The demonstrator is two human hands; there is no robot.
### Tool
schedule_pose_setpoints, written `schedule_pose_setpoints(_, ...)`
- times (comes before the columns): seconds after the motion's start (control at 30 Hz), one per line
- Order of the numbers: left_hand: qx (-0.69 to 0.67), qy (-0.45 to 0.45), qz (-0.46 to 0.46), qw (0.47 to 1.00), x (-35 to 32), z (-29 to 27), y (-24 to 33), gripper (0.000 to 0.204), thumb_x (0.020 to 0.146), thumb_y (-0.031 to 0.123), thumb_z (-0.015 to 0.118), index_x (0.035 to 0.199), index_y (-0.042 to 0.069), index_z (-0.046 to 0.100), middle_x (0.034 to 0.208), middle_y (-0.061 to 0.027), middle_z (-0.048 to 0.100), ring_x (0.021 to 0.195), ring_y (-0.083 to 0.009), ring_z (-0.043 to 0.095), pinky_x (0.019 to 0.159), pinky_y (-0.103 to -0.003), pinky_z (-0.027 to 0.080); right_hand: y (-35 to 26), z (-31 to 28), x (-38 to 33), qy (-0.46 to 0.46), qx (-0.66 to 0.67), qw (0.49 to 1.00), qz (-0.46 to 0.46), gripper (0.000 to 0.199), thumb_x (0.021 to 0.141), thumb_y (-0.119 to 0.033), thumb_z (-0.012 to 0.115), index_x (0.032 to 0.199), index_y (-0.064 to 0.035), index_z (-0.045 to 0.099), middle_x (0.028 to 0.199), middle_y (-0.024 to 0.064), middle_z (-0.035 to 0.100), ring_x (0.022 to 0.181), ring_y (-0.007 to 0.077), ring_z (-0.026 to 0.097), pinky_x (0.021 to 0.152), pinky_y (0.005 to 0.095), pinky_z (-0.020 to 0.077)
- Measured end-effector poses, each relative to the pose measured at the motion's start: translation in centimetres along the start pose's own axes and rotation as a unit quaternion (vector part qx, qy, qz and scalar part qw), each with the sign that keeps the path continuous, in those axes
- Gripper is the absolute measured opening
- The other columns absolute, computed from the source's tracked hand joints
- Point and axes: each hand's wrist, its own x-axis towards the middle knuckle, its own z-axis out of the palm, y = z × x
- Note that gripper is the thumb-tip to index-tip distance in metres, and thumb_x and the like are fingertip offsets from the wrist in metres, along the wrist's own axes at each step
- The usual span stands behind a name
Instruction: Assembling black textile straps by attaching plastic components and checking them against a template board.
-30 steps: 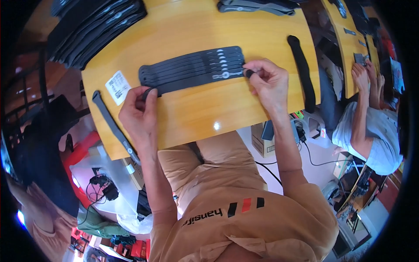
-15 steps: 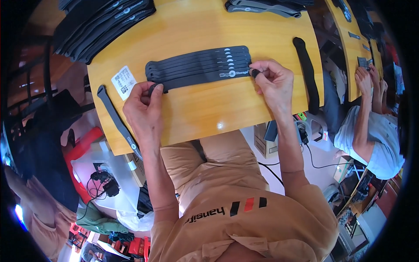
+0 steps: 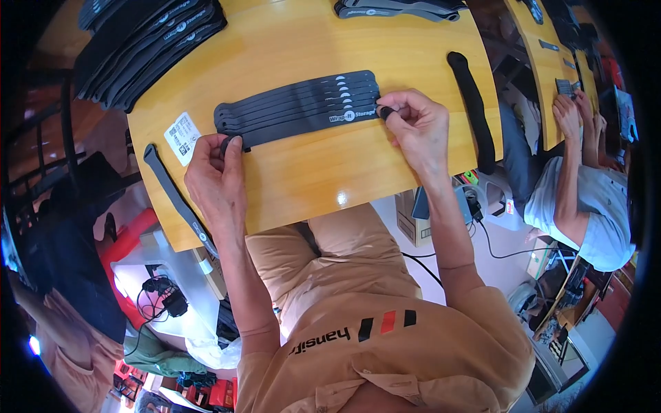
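A row of black fabric straps (image 3: 289, 103) with white print lies fanned out in overlapping layers on the yellow wooden table (image 3: 296, 186). My left hand (image 3: 219, 172) pinches the near left end of the front strap. At its other end, my right hand (image 3: 418, 131) is closed, thumb and finger together at the strap's edge. Something small and black shows at the fingertips of both hands; whether it is a finger cover or a strap end I cannot tell. Left of the straps, a white printed label (image 3: 184, 138) lies close to my left hand.
Single black straps lie along the table's left edge (image 3: 175, 193) and right side (image 3: 474, 110). Strap piles stand at the far left (image 3: 148, 51) and far back (image 3: 399, 8). To the right, another person's hands (image 3: 570, 113) work at a neighbouring table.
The whole view has shifted slightly, so the table and straps sit a little further left. Both hands keep their places at the strap's ends.
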Motion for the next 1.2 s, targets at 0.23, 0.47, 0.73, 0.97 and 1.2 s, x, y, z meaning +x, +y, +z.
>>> schedule_pose_setpoints(0.23, 0.026, 0.006, 0.018, 0.999, -0.1, 0.1, 0.5, 0.016, 0.078, 0.013, 0.065, 0.080, 0.000, 0.056, 0.057, -0.0041, 0.053, 0.051, -0.0103, 0.047, 0.051, -0.025, 0.037, -0.1, 0.0, 0.0, 0.006, -0.008, 1.000, -0.005, 0.016, 0.068, 0.007, 0.058, 0.081, 0.0012, 0.066, 0.067, 0.0029, 0.061, 0.054, 0.0038, 0.050, 0.050, 0.0180, 0.0415)
schedule_pose_setpoints(0.47, 0.071, 0.027, 0.038, 0.996, -0.1, -0.1, 0.9, 0.021, 0.075, 0.011, 0.067, 0.089, 0.003, 0.053, 0.053, -0.0034, 0.047, 0.050, -0.0133, 0.044, 0.051, -0.027, 0.035, -0.5, 0.2, 0.1, 0.013, -0.023, 1.000, -0.010, 0.014, 0.068, 0.007, 0.058, 0.079, 0.0013, 0.064, 0.063, 0.0028, 0.059, 0.052, 0.0048, 0.050, 0.049, 0.0191, 0.0409)
schedule_pose_setpoints(0.73, 0.041, 0.040, 0.056, 0.997, -0.3, -0.1, 0.2, 0.021, 0.076, 0.008, 0.065, 0.091, 0.003, 0.052, 0.057, -0.0054, 0.051, 0.053, -0.0146, 0.050, 0.053, -0.030, 0.038, 0.1, 0.2, 0.3, 0.021, -0.043, 0.997, -0.052, 0.010, 0.067, 0.006, 0.057, 0.074, 0.0015, 0.062, 0.059, 0.0024, 0.057, 0.050, 0.0055, 0.049, 0.048, 0.0195, 0.0401)
schedule_pose_setpoints(0.97, -0.006, 0.075, 0.049, 0.996, -1.9, -2.3, 1.4, 0.028, 0.082, 0.008, 0.057, 0.108, -0.002, 0.052, 0.086, -0.0155, 0.060, 0.073, -0.0231, 0.060, 0.070, -0.033, 0.047, -0.6, -1.9, 0.1, -0.008, 0.075, 0.997, 0.004, 0.015, 0.071, 0.005, 0.053, 0.083, 0.0039, 0.061, 0.065, 0.0069, 0.058, 0.053, 0.0100, 0.054, 0.051, 0.0252, 0.0459)
schedule_pose_setpoints(1.2, 0.225, 0.017, 0.311, 0.923, -2.9, 0.7, 0.6, 0.060, 0.084, 0.030, 0.056, 0.131, -0.001, 0.036, 0.137, -0.0168, 0.035, 0.129, -0.0299, 0.031, 0.103, -0.046, 0.026, -1.9, 0.6, -2.8, -0.004, -0.243, 0.907, -0.343, 0.037, 0.075, 0.001, 0.052, 0.112, 0.0034, 0.053, 0.117, 0.0212, 0.050, 0.108, 0.0332, 0.051, 0.089, 0.0367, 0.0427)
